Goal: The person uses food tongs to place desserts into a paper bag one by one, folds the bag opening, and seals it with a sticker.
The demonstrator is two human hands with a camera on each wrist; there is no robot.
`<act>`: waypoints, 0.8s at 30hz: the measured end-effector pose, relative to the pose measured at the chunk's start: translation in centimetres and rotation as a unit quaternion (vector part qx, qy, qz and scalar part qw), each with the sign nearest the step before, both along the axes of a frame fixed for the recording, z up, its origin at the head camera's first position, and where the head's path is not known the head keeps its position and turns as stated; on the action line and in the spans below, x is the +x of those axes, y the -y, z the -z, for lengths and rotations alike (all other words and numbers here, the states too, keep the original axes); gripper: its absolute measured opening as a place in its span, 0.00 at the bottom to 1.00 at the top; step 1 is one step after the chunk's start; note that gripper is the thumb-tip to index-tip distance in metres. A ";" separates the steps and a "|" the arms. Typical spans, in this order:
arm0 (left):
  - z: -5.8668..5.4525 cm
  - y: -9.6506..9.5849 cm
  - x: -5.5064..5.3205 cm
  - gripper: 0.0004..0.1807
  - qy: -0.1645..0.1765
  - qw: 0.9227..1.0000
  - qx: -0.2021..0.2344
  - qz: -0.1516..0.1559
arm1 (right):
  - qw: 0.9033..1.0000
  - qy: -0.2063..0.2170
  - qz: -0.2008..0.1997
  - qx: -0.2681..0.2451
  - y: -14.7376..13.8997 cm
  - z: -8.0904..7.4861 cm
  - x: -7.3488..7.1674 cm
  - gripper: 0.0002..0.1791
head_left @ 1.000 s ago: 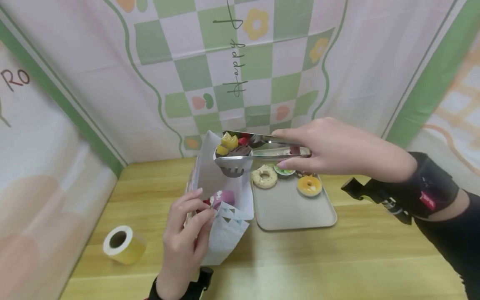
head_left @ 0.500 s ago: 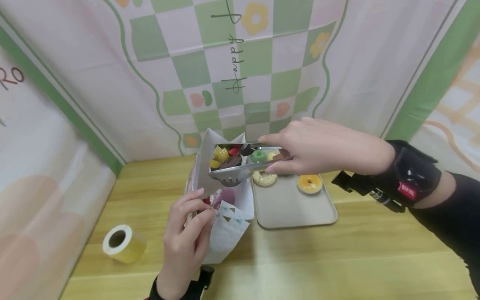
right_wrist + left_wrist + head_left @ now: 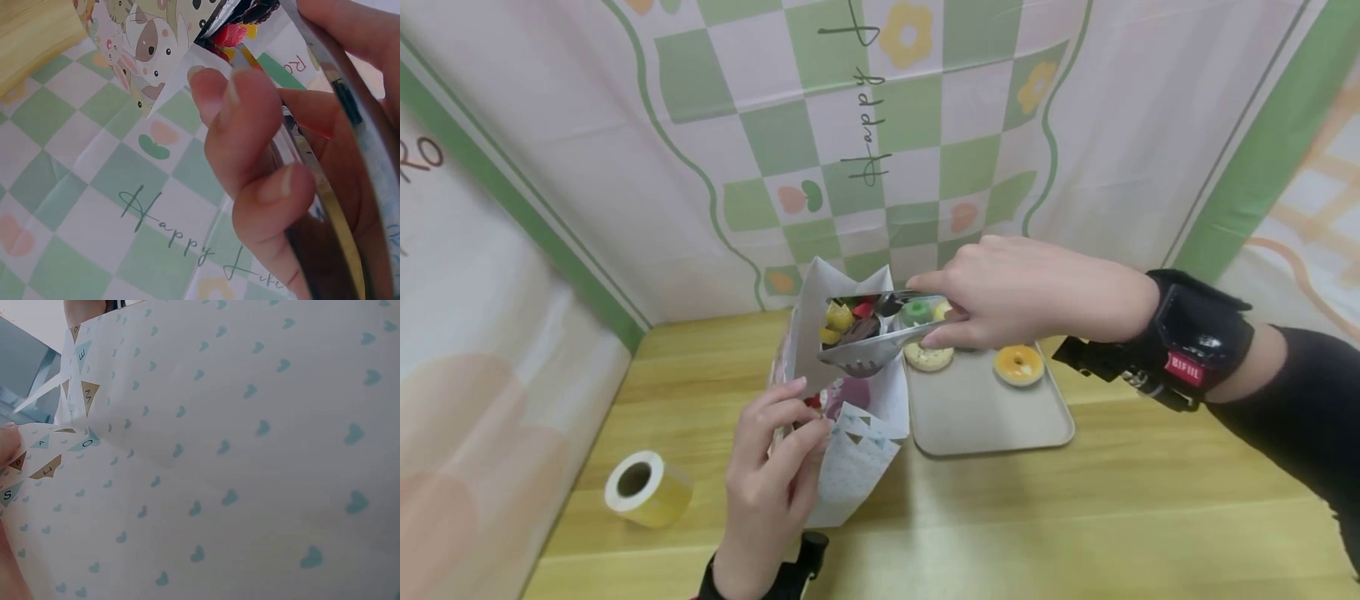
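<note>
My right hand [image 3: 1022, 287] holds metal tongs [image 3: 895, 340] above the open paper bag [image 3: 852, 475]. Between the tong ends is a small chocolate cake [image 3: 854, 325] topped with yellow and red fruit. Just below, inside the bag, sits a purple pastry [image 3: 852, 396] with white and red trim. My left hand [image 3: 775, 467] pinches the bag's near left edge between thumb and fingers. White paper with blue hearts [image 3: 231, 450] fills most of the left wrist view. The right wrist view has fingers [image 3: 250, 125] curled around the tongs, and cartoon animals on the bag's outside.
Right of the bag lies a beige tray [image 3: 992, 425] with a pale doughnut [image 3: 928, 357], an orange-glazed doughnut [image 3: 1018, 365] and a green item [image 3: 917, 312] seen through the tongs. A yellow label roll [image 3: 647, 487] stands at left. A checkered cloth [image 3: 917, 158] hangs behind.
My right hand has carried the tongs and cake a little left and down, over the bag opening. My left hand has stayed at the bag's edge.
</note>
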State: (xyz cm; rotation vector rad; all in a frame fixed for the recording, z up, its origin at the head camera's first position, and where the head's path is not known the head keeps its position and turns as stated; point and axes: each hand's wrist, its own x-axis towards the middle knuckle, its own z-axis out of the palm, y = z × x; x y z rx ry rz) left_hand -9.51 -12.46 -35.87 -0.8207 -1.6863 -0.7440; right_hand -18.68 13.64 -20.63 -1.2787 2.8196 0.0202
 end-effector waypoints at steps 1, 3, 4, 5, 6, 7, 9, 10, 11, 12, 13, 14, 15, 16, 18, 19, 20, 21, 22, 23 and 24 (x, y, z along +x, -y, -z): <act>0.0 0.0 0.0 0.17 -0.001 1.000 0.000 0.001 | 1.000 -0.002 0.000 0.003 0.1 0.0 0.0 0.31; 0.0 0.0 0.0 0.17 -0.002 1.000 0.001 0.002 | 1.000 -0.004 0.000 0.011 0.4 -0.1 -0.1 0.30; -0.1 0.0 0.0 0.17 -0.004 1.000 0.001 0.003 | 1.000 -0.005 0.000 0.014 0.5 -0.2 -0.1 0.30; -0.1 0.0 0.0 0.17 -0.004 1.000 0.000 0.003 | 1.000 -0.006 0.002 0.018 0.6 -0.2 -0.2 0.30; -0.1 0.0 0.0 0.17 -0.004 1.000 0.000 0.003 | 1.000 -0.007 0.003 0.022 0.7 -0.2 -0.2 0.30; -0.1 0.0 0.0 0.17 -0.004 1.000 -0.001 0.004 | 1.000 -0.008 0.004 0.026 0.8 -0.3 -0.2 0.31; -0.2 0.1 0.0 0.17 -0.004 1.000 -0.001 0.006 | 0.999 -0.011 0.008 0.033 1.0 -0.3 -0.3 0.32; -0.1 0.0 0.0 0.17 -0.004 1.000 -0.001 0.007 | 0.999 -0.012 0.010 0.036 1.0 -0.4 -0.3 0.32; -0.1 -0.1 0.0 0.17 -0.005 1.000 -0.001 0.009 | 0.999 -0.014 0.013 0.041 1.1 -0.4 -0.3 0.32; -0.1 -0.1 0.0 0.17 -0.007 1.000 0.000 0.011 | 0.999 -0.015 0.015 0.045 1.2 -0.5 -0.3 0.32; -0.1 -0.2 0.0 0.17 -0.008 1.000 0.001 0.012 | 0.998 -0.015 0.018 0.050 1.2 -0.5 -0.3 0.32; -0.1 -0.3 0.0 0.17 -0.010 1.000 0.002 0.013 | 0.998 -0.015 0.020 0.054 1.3 -0.6 -0.3 0.31; -0.1 -0.3 0.0 0.17 -0.012 1.000 0.002 0.015 | 0.998 -0.015 0.021 0.060 1.4 -0.6 -0.3 0.30; -0.1 -0.4 0.0 0.17 -0.014 1.000 0.003 0.016 | 0.998 -0.014 0.022 0.065 1.5 -0.6 -0.3 0.30; -0.1 -0.4 -0.1 0.17 -0.017 1.000 0.002 0.018 | 0.997 -0.016 0.022 0.075 1.7 -0.6 -0.4 0.28; -0.1 -0.4 -0.1 0.17 -0.019 1.000 0.002 0.019 | 0.997 -0.017 0.022 0.079 1.8 -0.6 -0.4 0.28; 0.0 -0.4 -0.1 0.17 -0.020 1.000 0.001 0.019 | 0.996 -0.017 0.022 0.083 2.0 -0.5 -0.5 0.28; 0.0 -0.3 0.0 0.17 -0.020 1.000 0.000 0.020 | 0.996 -0.016 0.022 0.087 2.1 -0.5 -0.5 0.28; 0.0 -0.3 0.0 0.17 -0.021 1.000 -0.001 0.020 | 0.996 -0.015 0.024 0.090 2.2 -0.4 -0.6 0.28; 0.0 -0.3 0.0 0.18 -0.021 1.000 -0.001 0.020 | 0.995 -0.014 0.025 0.094 2.4 -0.3 -0.6 0.29; 0.0 -0.3 0.1 0.18 -0.020 1.000 -0.001 0.020 | 0.995 -0.012 0.027 0.097 2.5 -0.3 -0.6 0.29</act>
